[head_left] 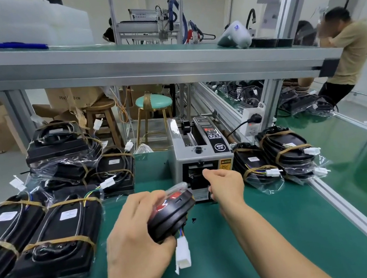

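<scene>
Your left hand [132,232] grips the black tail lamp [172,209], fingers curled round its housing, over the green bench mat [278,232]. The lamp's red lens faces up, and a white connector [182,253] hangs from its wires. Your right hand [225,184], fingers curled, sits at the tape dispenser [200,150] outlet. Whether it pinches anything cannot be determined.

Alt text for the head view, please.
Left hand grips a black lamp unit with a red lens over a green bench mat; right hand reaches with curled fingers to the tape dispenser outlet. Tape-bound black units lie on both sides.
</scene>
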`<move>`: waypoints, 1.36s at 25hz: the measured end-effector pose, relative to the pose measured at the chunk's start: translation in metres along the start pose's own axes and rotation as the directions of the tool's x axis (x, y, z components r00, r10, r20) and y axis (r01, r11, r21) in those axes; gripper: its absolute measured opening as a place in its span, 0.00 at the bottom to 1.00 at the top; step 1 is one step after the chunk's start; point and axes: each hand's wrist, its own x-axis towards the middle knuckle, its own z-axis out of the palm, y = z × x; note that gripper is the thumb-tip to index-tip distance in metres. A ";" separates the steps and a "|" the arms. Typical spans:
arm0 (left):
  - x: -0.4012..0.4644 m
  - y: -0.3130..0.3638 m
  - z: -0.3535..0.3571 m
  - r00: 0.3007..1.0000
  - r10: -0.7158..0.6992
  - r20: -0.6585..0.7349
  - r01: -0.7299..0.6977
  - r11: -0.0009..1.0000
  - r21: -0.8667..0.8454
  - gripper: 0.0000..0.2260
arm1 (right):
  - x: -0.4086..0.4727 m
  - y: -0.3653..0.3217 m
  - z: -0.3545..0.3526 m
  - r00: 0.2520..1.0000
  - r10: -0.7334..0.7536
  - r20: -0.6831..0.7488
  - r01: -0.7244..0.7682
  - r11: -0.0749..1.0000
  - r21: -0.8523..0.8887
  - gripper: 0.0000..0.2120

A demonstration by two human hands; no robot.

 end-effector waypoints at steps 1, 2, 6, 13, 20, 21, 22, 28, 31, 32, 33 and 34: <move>-0.001 0.000 0.001 1.000 0.005 -0.001 -0.005 1.000 0.004 0.27 | 0.002 0.000 0.003 0.999 0.028 -0.019 -0.027 0.999 0.018 0.06; -0.003 -0.001 0.001 1.000 0.010 0.000 -0.010 1.000 0.009 0.27 | 0.006 0.001 0.005 0.998 0.046 -0.040 -0.045 0.998 0.034 0.05; -0.006 0.000 0.002 1.000 0.029 0.005 -0.029 0.999 0.018 0.28 | 0.011 -0.001 0.016 0.988 0.121 -0.100 -0.108 0.986 0.126 0.04; -0.010 -0.002 0.000 0.999 0.009 -0.050 -0.007 0.998 0.058 0.41 | -0.056 -0.026 -0.018 0.911 -0.020 0.412 -0.080 0.972 0.223 0.07; -0.011 0.004 0.003 0.993 0.080 -0.087 -0.068 0.989 0.132 0.38 | -0.109 -0.031 -0.046 0.724 -0.221 0.653 0.104 0.971 0.214 0.12; -0.012 0.004 0.004 0.993 0.082 -0.085 -0.070 0.989 0.132 0.38 | -0.108 -0.032 -0.046 0.733 -0.223 0.642 0.111 0.971 0.210 0.11; -0.013 0.005 0.005 0.993 0.081 -0.084 -0.070 0.988 0.135 0.37 | -0.107 -0.032 -0.045 0.738 -0.226 0.636 0.121 0.971 0.205 0.10; -0.015 0.007 0.010 0.991 0.077 -0.106 -0.062 0.988 0.141 0.35 | -0.109 -0.030 -0.045 0.766 -0.221 0.604 0.131 0.973 0.191 0.09; -0.016 0.008 0.011 0.992 0.072 -0.108 -0.058 0.990 0.130 0.35 | -0.110 -0.029 -0.045 0.772 -0.239 0.589 0.154 0.969 0.190 0.10; -0.016 0.008 0.011 0.992 0.070 -0.109 -0.055 0.990 0.127 0.35 | -0.111 -0.028 -0.045 0.772 -0.249 0.585 0.169 0.967 0.189 0.11; -0.016 0.009 0.011 0.991 0.067 -0.112 -0.053 0.991 0.126 0.35 | -0.112 -0.028 -0.044 0.774 -0.260 0.577 0.181 0.965 0.191 0.12; -0.016 0.009 0.011 0.991 0.065 -0.114 -0.050 0.991 0.126 0.35 | -0.112 -0.028 -0.043 0.778 -0.269 0.568 0.193 0.962 0.192 0.13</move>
